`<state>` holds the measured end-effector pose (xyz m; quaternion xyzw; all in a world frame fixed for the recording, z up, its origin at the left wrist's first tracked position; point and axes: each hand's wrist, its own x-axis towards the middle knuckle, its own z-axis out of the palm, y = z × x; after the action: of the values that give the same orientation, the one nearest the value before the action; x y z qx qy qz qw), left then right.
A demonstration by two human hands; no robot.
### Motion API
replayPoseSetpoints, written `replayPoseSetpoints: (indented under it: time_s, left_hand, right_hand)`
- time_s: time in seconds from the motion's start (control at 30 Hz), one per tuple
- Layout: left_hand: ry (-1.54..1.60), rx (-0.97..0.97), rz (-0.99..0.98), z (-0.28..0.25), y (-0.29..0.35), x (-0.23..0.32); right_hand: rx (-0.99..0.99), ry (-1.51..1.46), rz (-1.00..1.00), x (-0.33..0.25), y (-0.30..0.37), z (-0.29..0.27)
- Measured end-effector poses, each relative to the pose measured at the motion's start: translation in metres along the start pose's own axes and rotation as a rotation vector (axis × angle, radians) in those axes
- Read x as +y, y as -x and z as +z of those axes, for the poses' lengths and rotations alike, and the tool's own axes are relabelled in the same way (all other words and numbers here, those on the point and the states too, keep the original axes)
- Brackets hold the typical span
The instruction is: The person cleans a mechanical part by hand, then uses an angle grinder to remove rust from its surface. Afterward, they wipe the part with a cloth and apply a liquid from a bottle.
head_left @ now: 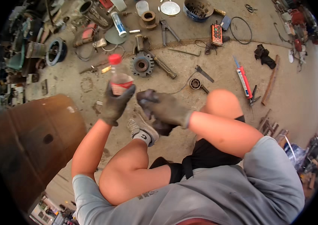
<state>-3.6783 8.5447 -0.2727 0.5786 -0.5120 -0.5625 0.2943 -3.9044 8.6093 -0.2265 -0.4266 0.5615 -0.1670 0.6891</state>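
Observation:
My left hand, in a grey-brown work glove, is closed around the lower part of a clear plastic bottle with a red cap and a red label. The bottle stands upright in the grip, cap on. Close to its right, my right hand wears a matching glove and is closed on a dark crumpled rag, part of which hangs below the palm. Motion blurs the fingers. Beyond the hands, a toothed gear lies on the concrete floor beside a hammer-like tool.
A rusty drum stands close on my left. Across the floor lie a ball bearing, a red sealant tube, an orange remote control, locking pliers and a blue basin. Piled parts fill the far left.

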Motion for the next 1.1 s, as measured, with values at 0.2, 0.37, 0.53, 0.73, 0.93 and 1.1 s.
replayPoseSetpoints:
  time_s: [0.2,0.37,0.53,0.73,0.93,1.1]
  left_hand:
    - [0.101,-0.218,-0.366,0.063,-0.048,-0.119]
    - [0.382,-0.344,-0.556,0.083,-0.059,-0.169]
    - [0.575,-0.364,-0.619,0.097,-0.077,-0.181]
    - [0.639,-0.334,-0.705,0.1,-0.109,-0.174]
    - [0.814,-0.291,-0.77,0.111,-0.109,-0.167]
    - [0.849,-0.214,-0.74,0.11,-0.101,-0.163]
  right_hand:
    - [0.325,-0.053,0.165,0.055,-0.003,-0.028]
    - [0.217,-0.005,0.249,0.029,-0.03,-0.042]
    - [0.319,0.287,0.164,0.074,-0.053,-0.063]
    - [0.323,0.389,0.078,0.082,-0.043,-0.065]
    - [0.244,0.402,0.277,0.09,-0.025,-0.074]
    - [0.3,0.483,0.244,0.111,-0.026,-0.089]
